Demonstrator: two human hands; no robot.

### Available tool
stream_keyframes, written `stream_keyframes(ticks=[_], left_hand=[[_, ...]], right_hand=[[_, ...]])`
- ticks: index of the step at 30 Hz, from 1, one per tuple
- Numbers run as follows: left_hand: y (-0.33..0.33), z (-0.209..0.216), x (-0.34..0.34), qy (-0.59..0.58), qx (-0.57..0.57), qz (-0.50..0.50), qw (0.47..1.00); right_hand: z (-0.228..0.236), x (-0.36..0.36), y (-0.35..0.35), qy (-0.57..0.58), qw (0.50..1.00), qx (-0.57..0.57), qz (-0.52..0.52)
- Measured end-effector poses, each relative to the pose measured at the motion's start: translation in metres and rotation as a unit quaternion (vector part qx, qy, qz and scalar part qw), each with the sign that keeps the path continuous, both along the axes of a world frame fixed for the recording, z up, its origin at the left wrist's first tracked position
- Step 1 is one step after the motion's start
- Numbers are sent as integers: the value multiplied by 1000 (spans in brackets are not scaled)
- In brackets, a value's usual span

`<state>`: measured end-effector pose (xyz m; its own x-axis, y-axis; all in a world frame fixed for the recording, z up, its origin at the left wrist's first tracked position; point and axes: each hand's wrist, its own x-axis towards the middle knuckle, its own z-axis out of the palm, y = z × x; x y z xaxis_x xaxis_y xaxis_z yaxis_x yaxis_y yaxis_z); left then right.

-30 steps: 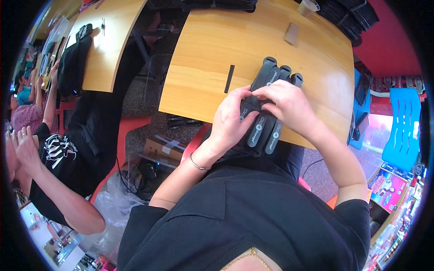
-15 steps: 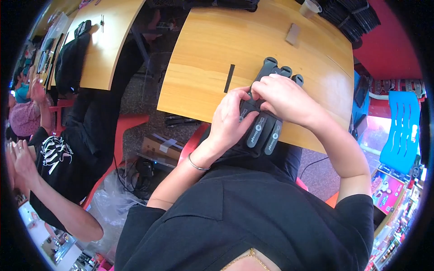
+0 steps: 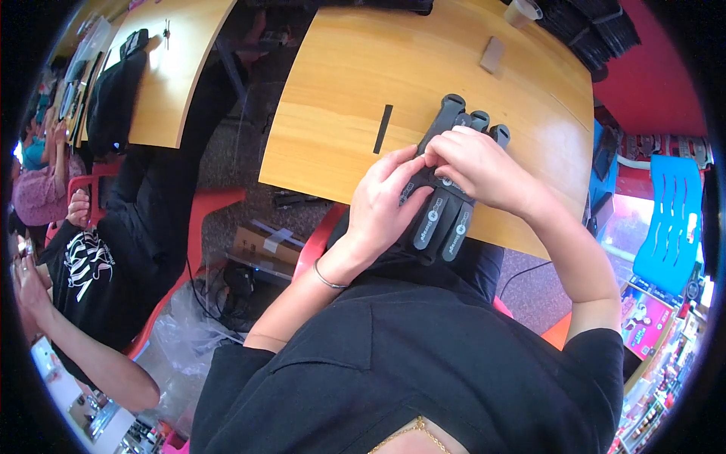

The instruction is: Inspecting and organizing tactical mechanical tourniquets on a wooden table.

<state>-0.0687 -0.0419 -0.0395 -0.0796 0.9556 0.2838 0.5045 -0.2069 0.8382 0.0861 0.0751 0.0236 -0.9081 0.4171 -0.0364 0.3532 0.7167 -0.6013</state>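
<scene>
Several black straps point(image 3: 429, 227) with buckle-like loops at their far ends lie side by side over the table's near edge, rounded ends toward me. Pale printing marks those near ends. My left hand point(image 3: 386, 198) lies along the left side of the straps, thumb and fingers closed on the leftmost one. From the right, my right hand point(image 3: 478, 165) reaches across them, its fingertips pinched against my left fingertips at that strap. The exact spot being pinched is hidden by the fingers. Beyond my hands the strap loops point(image 3: 454, 101) show on the wood.
On the wooden table point(image 3: 340, 98) lie a thin black strip point(image 3: 383, 129) and a small grey-brown block point(image 3: 491, 55). A cup point(image 3: 522, 13) and stacked black bundles point(image 3: 586, 30) stand at the far right. At left, a co-worker in black point(image 3: 140, 250) sits on a red chair near another table.
My right fingers have shifted slightly and curled more, uncovering a round pale mark on a strap. My left hand stays nearly in place. At left, the people's hands have moved.
</scene>
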Motion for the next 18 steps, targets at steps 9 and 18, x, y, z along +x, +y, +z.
stream_keyframes(ticks=[9, 18], left_hand=[[-3, 1, 1, -6, -17, 5, 1000], [-2, -2, 1, 25, 6, 12, 1000]], right_hand=[[-10, 16, -6, 102, 993, 55, 18], [-21, 15, -16, 164, 982, 94, -21]])
